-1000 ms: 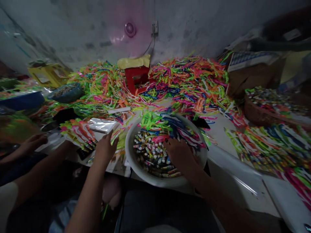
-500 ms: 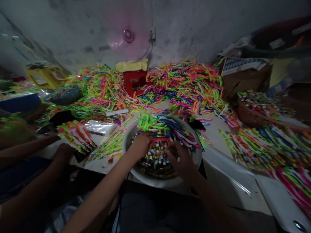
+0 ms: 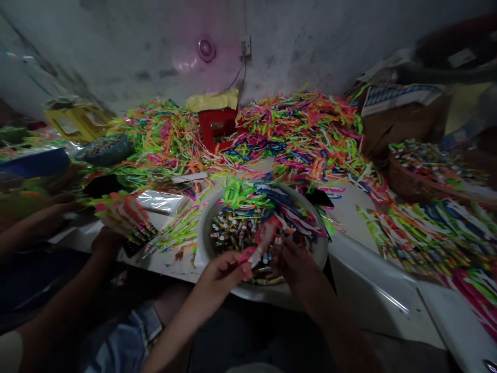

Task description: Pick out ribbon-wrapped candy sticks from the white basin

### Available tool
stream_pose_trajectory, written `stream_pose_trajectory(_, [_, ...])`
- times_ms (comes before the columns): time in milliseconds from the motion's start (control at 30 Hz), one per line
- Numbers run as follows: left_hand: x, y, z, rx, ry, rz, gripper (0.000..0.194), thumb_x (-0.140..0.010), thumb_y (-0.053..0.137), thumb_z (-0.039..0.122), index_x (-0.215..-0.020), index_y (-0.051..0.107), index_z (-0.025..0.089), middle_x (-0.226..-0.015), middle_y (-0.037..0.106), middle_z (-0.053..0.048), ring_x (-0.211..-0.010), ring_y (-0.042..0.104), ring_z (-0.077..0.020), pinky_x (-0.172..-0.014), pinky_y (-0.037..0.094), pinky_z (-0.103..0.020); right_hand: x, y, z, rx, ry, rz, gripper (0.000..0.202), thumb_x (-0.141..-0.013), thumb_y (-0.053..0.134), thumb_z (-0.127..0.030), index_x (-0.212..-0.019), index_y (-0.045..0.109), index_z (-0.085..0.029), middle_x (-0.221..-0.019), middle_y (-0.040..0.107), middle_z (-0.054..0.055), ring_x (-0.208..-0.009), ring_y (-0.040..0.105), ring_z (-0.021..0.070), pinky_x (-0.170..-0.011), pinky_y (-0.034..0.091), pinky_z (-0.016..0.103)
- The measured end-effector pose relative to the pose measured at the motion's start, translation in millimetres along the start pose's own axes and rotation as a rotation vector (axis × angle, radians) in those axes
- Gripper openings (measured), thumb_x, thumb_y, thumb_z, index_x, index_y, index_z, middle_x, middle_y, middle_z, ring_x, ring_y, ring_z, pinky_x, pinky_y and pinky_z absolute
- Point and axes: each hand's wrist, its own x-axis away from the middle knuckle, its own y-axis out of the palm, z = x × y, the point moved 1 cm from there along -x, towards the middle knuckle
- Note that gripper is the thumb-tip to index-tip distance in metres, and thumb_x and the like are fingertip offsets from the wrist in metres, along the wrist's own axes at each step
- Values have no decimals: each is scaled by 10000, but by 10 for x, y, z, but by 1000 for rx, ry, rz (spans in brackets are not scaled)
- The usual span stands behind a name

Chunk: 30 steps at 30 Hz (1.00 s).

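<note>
A dim room with a stained grey wall, and a low white tabletop (image 3: 373,290) buried in neon strips. Nearest me, the person's left hand (image 3: 221,269) is pinched shut on one end of a pink strip (image 3: 261,241), which slants up and to the right over the near rim of the white bowl (image 3: 212,217). The right hand (image 3: 295,261) sits just beside it at the bowl's edge, fingers curled down among the small rolled pieces (image 3: 236,233); whether it grips anything I cannot tell.

To do this well, I'd judge, the left hand should keep the strip taut and low over the bowl so the right hand can meet its free end without tipping loose rolls over the rim. A light pinch should do; the strip looks thin and easily creased.

To the left, another person's hand (image 3: 106,241) rests by a fanned bundle of strips (image 3: 124,215), with a clear plastic packet (image 3: 163,201) just beyond. Farther back lie the big heap of coloured strips (image 3: 303,129), a red stool (image 3: 217,127) and a pink fan (image 3: 205,49) on the wall.
</note>
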Motion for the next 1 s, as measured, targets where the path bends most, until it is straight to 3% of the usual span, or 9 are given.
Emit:
stream_pose_trajectory(100, [42, 42, 55, -183, 43, -51, 230, -825, 553, 374, -840, 641, 162, -749, 587, -11, -717, 505, -128, -623, 364, -199, -4, 33, -25, 146, -127, 161, 358, -730, 658, -515, -879, 624, -192, -627, 475, -21, -540, 399, 85, -486, 329, 201])
stream_pose_trajectory(167, [42, -5, 92, -203, 69, 17, 231, -816, 566, 373, -859, 654, 164, -761, 595, -17, -731, 506, -136, -631, 372, -204, 21, 37, -74, 277, -191, 260, 317, -737, 661, -474, -790, 624, -164, -575, 428, -33, -520, 358, 75, -475, 287, 196])
stream_pose_trajectory(267, [7, -47, 107, 23, 59, 182, 247, -789, 605, 376, -899, 661, 163, -809, 632, -28, -776, 537, -144, -688, 408, -208, 102, 81, -76, 359, -143, 311, 300, -738, 653, -447, -739, 581, -156, -526, 352, -55, -488, 313, 69, -449, 254, 191])
stream_pose_trajectory(333, [-28, 5, 95, 233, 55, 303, 253, -790, 605, 386, -930, 651, 180, -839, 647, -21, -770, 558, -133, -699, 433, -207, 160, 146, -18, 445, -107, 285, 291, -747, 635, -442, -744, 561, -160, -529, 359, -56, -481, 321, 72, -442, 258, 190])
stream_pose_trajectory(400, [-71, 111, 75, 385, 45, 344, 269, -801, 589, 404, -970, 637, 200, -896, 657, -19, -777, 582, -126, -703, 459, -212, 198, 219, 53, 574, -114, 215, 269, -777, 602, -426, -753, 552, -163, -545, 404, -46, -490, 360, 80, -449, 281, 193])
stream_pose_trajectory(533, [-199, 249, 24, 489, -27, 193, 332, -768, 630, 415, -1007, 631, 184, -875, 684, -36, -739, 633, -131, -662, 505, -221, 200, 257, 111, 738, -162, 66, 219, -818, 556, -398, -825, 520, -182, -651, 517, -16, -559, 470, 106, -517, 372, 201])
stream_pose_trajectory(667, [-338, 127, -20, 608, -52, 270, 345, -700, 712, 368, -948, 616, 149, -728, 687, -18, -580, 631, -101, -567, 520, -193, 210, 153, 55, 825, -183, 56, 274, -890, 434, -412, -1059, 468, -200, -741, 540, -5, -618, 519, 127, -561, 407, 216])
stream_pose_trajectory(833, [-375, 51, -50, 625, -24, 283, 304, -691, 729, 331, -896, 609, 141, -694, 689, -1, -504, 612, -78, -494, 518, -160, 269, 90, 96, 1033, -262, 5, 178, -912, 404, -332, -909, 520, -197, -700, 555, -2, -614, 532, 127, -554, 397, 211])
stream_pose_trajectory(1000, [-337, 76, -75, 611, -1, 309, 320, -696, 722, 356, -909, 617, 141, -716, 698, -2, -526, 626, -81, -519, 535, -164, 292, 106, 167, 1046, -358, 15, 149, -888, 448, -283, -940, 556, -194, -747, 615, 14, -655, 583, 130, -580, 425, 203])
